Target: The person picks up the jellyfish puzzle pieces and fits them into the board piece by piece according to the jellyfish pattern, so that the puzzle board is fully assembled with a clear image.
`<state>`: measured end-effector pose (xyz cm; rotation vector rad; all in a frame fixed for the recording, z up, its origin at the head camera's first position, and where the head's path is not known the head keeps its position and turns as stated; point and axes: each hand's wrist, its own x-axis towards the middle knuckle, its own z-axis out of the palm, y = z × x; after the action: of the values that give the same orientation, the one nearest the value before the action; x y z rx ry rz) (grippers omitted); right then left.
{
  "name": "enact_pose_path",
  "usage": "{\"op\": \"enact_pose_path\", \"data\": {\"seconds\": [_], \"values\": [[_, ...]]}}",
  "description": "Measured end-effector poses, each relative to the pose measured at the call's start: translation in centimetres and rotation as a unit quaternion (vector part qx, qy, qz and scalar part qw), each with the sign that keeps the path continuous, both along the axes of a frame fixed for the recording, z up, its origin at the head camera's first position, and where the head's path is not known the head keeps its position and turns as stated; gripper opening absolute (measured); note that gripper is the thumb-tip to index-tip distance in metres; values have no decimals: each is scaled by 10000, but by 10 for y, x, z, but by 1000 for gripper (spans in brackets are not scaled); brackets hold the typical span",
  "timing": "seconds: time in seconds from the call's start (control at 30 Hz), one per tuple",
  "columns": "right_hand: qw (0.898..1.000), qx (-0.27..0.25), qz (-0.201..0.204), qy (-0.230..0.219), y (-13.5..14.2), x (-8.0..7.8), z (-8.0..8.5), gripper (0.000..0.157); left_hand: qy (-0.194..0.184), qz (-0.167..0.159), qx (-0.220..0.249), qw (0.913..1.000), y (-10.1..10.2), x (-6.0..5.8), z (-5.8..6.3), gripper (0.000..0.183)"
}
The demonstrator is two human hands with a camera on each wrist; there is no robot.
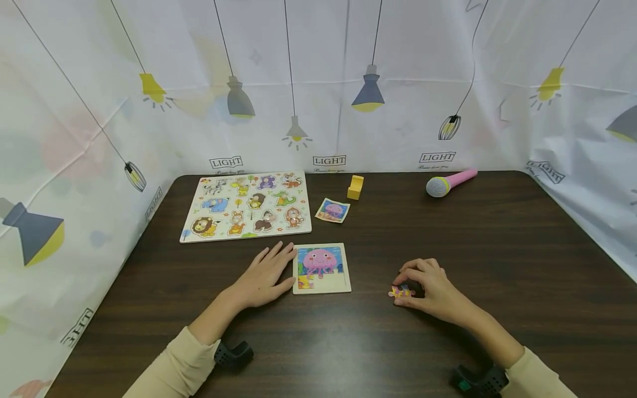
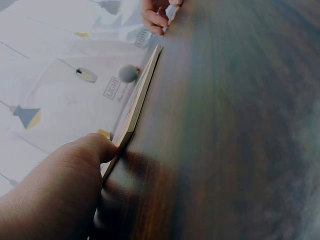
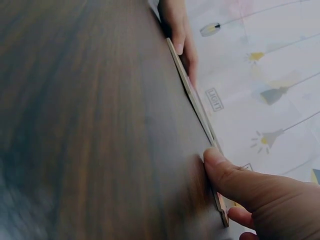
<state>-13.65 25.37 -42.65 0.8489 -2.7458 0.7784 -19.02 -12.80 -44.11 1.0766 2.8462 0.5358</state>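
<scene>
Between thumb and fingers my right hand (image 1: 432, 290) pinches a small colourful jigsaw piece (image 1: 400, 292), low over the table to the right of the puzzle board. The wooden puzzle board (image 1: 332, 283) carries a pink octopus picture (image 1: 320, 261), with a yellow piece in its lower left corner and bare wood along the rest of its bottom. My left hand (image 1: 266, 277) lies flat with spread fingers, touching the board's left edge. In the left wrist view the thumb (image 2: 95, 147) presses against that edge. The right wrist view shows the pinched piece (image 3: 220, 205) edge-on beneath the thumb.
Behind the left hand lies a large animal puzzle board (image 1: 249, 207). A small octopus picture card (image 1: 332, 210) and a yellow block (image 1: 355, 187) are to its right. A pink toy microphone (image 1: 450, 183) rests at the back right. A printed white cloth (image 1: 318, 83) encloses the dark table (image 1: 318, 342).
</scene>
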Motion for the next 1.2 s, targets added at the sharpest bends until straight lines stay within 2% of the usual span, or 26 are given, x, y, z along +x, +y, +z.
{"op": "enact_pose_path", "data": {"seconds": [0.17, 0.47, 0.7, 0.97, 1.2], "values": [[9997, -152, 183, 5, 0, 0, -2, 25, 23, -8, 5, 10000, 0, 0, 1, 63], [9982, -287, 396, 350, -4, -5, -4, 33, 24, -4, 4, 10000, 0, 1, 2, 62], [9942, -465, 669, 697, -12, -13, -3, 28, 36, 24, -57, 10000, 0, 0, 1, 63], [9963, -525, 670, 61, -26, -22, 3, 17, 25, 60, -29, 10000, 1, 0, 0, 63], [9934, -513, 1018, 112, -41, -32, 6, 17, 20, 66, -43, 10000, 1, 0, 0, 62]]}}
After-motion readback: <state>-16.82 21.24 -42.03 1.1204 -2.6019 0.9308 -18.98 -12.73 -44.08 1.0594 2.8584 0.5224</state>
